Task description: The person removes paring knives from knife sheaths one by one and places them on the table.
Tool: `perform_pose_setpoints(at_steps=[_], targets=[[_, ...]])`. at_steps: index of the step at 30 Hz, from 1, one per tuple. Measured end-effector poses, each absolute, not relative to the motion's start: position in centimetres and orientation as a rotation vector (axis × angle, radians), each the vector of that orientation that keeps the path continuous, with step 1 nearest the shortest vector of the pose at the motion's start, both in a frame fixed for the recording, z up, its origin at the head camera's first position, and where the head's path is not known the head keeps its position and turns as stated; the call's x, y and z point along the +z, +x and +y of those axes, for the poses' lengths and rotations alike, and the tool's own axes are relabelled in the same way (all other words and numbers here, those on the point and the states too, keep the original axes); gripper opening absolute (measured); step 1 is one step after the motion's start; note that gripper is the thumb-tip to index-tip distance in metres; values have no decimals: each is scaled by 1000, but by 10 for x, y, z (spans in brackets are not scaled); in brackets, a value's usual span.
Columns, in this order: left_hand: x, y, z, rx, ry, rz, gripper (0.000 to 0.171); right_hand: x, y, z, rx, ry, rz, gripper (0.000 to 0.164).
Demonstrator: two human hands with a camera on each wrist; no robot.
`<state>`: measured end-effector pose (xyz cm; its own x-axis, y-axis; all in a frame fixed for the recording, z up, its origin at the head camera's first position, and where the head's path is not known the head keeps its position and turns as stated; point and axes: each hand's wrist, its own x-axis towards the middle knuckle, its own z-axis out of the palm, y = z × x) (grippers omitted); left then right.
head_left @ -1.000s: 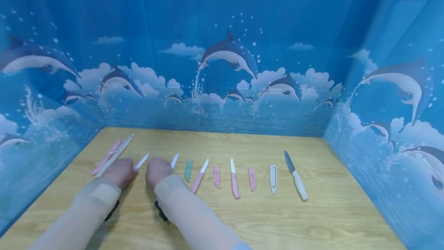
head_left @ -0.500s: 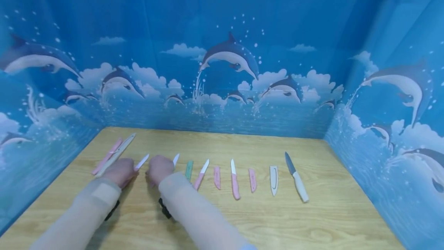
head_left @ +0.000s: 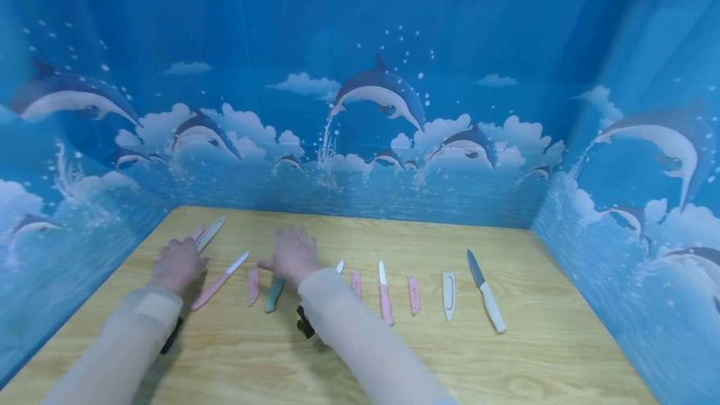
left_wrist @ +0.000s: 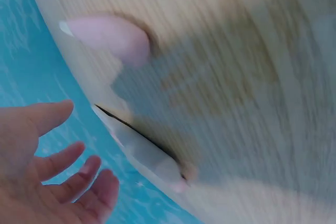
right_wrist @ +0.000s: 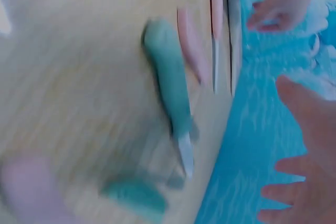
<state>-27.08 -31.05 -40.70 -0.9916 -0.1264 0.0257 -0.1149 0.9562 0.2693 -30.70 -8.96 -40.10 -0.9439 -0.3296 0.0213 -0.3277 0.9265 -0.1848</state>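
Green-handled knife is lying on the wood-look surface, half hidden behind my right hand in the head view. My right fingers are spread, holding nothing; left fingers are apart too, over by a pink-handled knife. Blue dolphin fabric hangs across the back and both sides.

Left wrist cam: same loose spread, long pale piece near the surface's edge.

Right wrist cam's kinda blurry: knife flat on the grain, green sheath near its tip, my fingers clear of both.
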Motion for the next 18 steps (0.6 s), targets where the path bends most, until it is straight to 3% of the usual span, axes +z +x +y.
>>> perform_pose_setpoints(at_steps=[8, 18], targets=[[-403, -276, -319, -395, 307, -3155, 60, -397, -319, -33, -552, -526, 2938, 88], [-412, -287, -320, -378, 214, -3193, 37, -402, -313, -37, -508, -550, 2932, 87]])
